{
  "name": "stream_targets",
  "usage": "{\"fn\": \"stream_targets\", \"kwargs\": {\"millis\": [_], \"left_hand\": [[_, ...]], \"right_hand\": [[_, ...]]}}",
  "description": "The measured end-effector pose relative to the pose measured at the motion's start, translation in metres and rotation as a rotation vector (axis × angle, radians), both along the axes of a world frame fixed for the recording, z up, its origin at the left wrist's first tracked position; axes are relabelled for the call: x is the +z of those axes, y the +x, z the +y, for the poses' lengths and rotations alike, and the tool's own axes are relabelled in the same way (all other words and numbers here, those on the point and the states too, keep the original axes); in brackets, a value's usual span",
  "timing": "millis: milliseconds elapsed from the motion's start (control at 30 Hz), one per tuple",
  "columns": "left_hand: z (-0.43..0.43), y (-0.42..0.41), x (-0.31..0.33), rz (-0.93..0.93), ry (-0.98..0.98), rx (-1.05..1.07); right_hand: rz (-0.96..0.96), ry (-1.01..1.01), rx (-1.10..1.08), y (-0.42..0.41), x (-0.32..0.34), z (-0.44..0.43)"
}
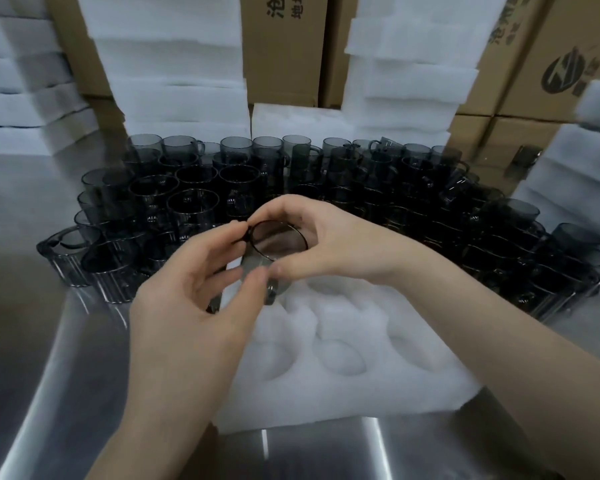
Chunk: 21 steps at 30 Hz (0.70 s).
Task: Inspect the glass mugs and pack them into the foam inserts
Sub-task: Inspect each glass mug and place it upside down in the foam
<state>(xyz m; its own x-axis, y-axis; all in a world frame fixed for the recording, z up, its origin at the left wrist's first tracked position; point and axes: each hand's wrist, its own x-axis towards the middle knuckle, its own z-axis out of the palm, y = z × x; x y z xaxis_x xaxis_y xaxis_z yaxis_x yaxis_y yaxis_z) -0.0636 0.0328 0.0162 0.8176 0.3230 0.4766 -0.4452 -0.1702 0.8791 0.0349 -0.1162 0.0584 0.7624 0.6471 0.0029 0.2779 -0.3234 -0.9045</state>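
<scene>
Left hand [194,306] and right hand [329,240], both grips tight on glass mug [278,241] above foam insert [378,375]

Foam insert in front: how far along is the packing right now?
Done: nothing yet in this foam insert; every pocket in view is empty, though the left hand hides one corner. In hand: it and the right hand hold one smoky glass mug over the insert, apparently for inspection. Left: a large cluster of mugs waits on the steel table behind.
</scene>
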Motion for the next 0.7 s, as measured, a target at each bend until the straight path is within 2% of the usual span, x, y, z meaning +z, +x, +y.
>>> {"fn": "stream_targets", "kwargs": {"millis": [100,400,700], "left_hand": [[0.004,0.001,-0.004,0.021,0.021,-0.001],[0.006,0.002,-0.014,0.033,0.371,0.175],[0.010,-0.006,-0.016,0.055,0.554,0.070]], "right_hand": [[-0.051,-0.032,0.033,0.001,0.001,0.003],[-0.260,-0.349,0.123,-0.006,0.001,0.013],[-0.423,-0.646,0.219,-0.015,-0.001,0.010]]}}
